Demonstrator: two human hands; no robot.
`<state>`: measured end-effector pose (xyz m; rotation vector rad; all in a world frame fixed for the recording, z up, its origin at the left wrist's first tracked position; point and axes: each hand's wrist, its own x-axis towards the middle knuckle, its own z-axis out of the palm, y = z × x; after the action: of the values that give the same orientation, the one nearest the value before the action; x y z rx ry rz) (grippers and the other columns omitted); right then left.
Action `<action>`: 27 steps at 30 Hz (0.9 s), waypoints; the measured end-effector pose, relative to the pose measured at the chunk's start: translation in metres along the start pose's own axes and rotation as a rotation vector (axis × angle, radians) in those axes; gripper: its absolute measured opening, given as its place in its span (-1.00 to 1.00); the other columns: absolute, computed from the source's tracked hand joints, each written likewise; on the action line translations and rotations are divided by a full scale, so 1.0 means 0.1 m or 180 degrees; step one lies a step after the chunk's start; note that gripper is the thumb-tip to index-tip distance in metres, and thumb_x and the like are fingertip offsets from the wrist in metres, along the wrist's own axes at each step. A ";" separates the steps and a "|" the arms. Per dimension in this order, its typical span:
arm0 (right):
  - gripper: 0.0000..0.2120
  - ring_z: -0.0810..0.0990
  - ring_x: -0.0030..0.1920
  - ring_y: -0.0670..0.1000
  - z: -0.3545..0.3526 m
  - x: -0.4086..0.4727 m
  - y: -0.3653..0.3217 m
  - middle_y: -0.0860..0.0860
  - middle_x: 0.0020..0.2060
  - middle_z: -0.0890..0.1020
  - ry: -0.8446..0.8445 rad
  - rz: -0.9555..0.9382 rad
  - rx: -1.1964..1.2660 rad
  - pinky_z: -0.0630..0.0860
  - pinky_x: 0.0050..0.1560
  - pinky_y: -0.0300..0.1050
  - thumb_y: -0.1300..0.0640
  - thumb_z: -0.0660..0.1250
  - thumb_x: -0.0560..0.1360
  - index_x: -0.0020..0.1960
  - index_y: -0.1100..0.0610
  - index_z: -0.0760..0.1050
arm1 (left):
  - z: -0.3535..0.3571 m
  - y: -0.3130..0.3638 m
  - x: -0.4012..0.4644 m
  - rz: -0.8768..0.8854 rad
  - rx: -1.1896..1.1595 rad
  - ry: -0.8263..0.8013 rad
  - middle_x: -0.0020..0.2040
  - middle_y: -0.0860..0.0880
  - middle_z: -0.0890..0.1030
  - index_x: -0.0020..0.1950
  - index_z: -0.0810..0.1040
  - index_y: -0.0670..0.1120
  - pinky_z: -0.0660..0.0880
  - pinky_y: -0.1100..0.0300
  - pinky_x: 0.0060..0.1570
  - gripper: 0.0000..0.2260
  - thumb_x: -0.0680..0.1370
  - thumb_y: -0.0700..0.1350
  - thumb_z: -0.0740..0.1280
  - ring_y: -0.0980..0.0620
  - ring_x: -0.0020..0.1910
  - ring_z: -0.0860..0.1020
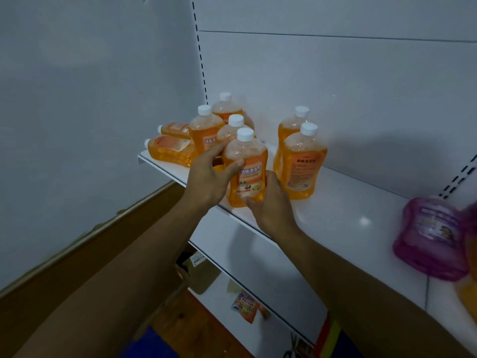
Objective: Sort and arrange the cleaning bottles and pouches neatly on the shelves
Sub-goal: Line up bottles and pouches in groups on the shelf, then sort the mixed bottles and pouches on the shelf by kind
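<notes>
Head view: the front orange floor-cleaner bottle (246, 167) is being gripped at the shelf (335, 215) edge, left hand (210, 174) wrapped round its side, right hand (268, 200) cupped low. Probably full and heavy, slick plastic, so best held at the body, not the cap.

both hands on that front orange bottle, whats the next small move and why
Probably slide the front orange bottle, held by the left hand and right hand, back from the shelf edge toward the upright bottles, label facing out.
</notes>
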<state>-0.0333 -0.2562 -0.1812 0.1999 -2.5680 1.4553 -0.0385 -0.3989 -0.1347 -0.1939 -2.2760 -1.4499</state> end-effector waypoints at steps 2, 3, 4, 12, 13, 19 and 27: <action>-0.46 0.52 0.22 0.01 -0.01 -0.03 0.00 -0.01 0.19 0.52 -0.0019 0.0016 -0.0013 0.54 0.19 0.08 0.19 0.46 0.45 0.34 0.02 0.30 | -0.02 -0.02 -0.01 -0.0006 0.0043 -0.0133 0.20 0.22 0.51 0.38 0.44 0.08 0.45 0.51 -0.11 -0.57 0.52 0.07 0.37 0.34 0.07 0.51; -0.45 0.52 0.23 0.01 -0.01 -0.06 -0.01 -0.01 0.20 0.52 -0.0053 0.0026 -0.0005 0.53 0.21 0.08 0.19 0.45 0.46 0.36 0.02 0.30 | -0.03 -0.03 -0.02 -0.0026 0.0073 -0.0184 0.22 0.20 0.52 0.38 0.43 0.08 0.44 0.46 -0.03 -0.57 0.52 0.06 0.37 0.28 0.10 0.52; -0.44 0.51 0.24 0.01 -0.02 -0.09 0.00 -0.01 0.21 0.52 -0.0089 0.0026 -0.0006 0.52 0.22 0.08 0.19 0.44 0.46 0.38 0.01 0.29 | -0.04 -0.05 -0.04 -0.0072 0.0128 -0.0198 0.24 0.17 0.53 0.38 0.43 0.07 0.44 0.39 0.01 -0.57 0.53 0.06 0.37 0.22 0.12 0.52; -0.47 0.45 0.29 0.08 -0.21 -0.51 0.03 0.04 0.31 0.45 -0.0034 0.0078 -0.0870 0.43 0.20 0.01 -0.06 0.33 0.53 0.42 0.06 0.26 | -0.04 0.07 -0.54 0.0293 0.0396 -0.0116 -0.28 0.09 0.54 -0.18 0.50 -0.05 0.41 0.47 -0.28 -0.81 0.56 0.02 0.34 0.24 -0.23 0.51; -0.49 0.45 0.28 0.08 -0.26 -0.58 0.03 0.03 0.30 0.46 -0.0007 0.0020 -0.0990 0.43 0.20 0.02 -0.08 0.32 0.53 0.40 0.06 0.28 | 0.01 0.16 -0.57 0.0425 0.0390 -0.0341 -0.25 0.12 0.56 -0.16 0.52 -0.03 0.41 0.49 -0.25 -0.83 0.57 0.02 0.33 0.25 -0.19 0.52; -0.41 0.34 0.39 0.08 -0.81 -1.06 0.12 0.03 0.43 0.37 0.0091 -0.0084 -0.1917 0.35 0.34 0.05 -0.23 0.17 0.55 0.47 0.06 0.25 | 0.54 0.72 -0.66 0.0797 0.0398 -0.1200 0.14 0.21 0.52 0.30 0.53 0.04 0.35 0.41 -0.03 -0.62 0.55 0.17 0.27 0.23 0.08 0.48; -0.41 0.28 0.45 0.12 -1.97 -1.56 0.30 0.06 0.46 0.32 0.0485 0.0314 -0.2435 0.27 0.40 0.09 -0.22 0.18 0.56 0.47 0.05 0.22 | 1.48 1.28 -0.92 0.0770 0.0177 -0.1580 0.36 0.04 0.50 0.41 0.43 0.01 0.40 0.27 0.04 -0.54 0.56 0.15 0.29 0.17 0.14 0.48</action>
<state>0.1308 -0.0674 -0.1417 -0.1431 -2.8079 0.4012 0.0457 -0.1999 -0.1210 -0.8649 -2.5524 -1.3159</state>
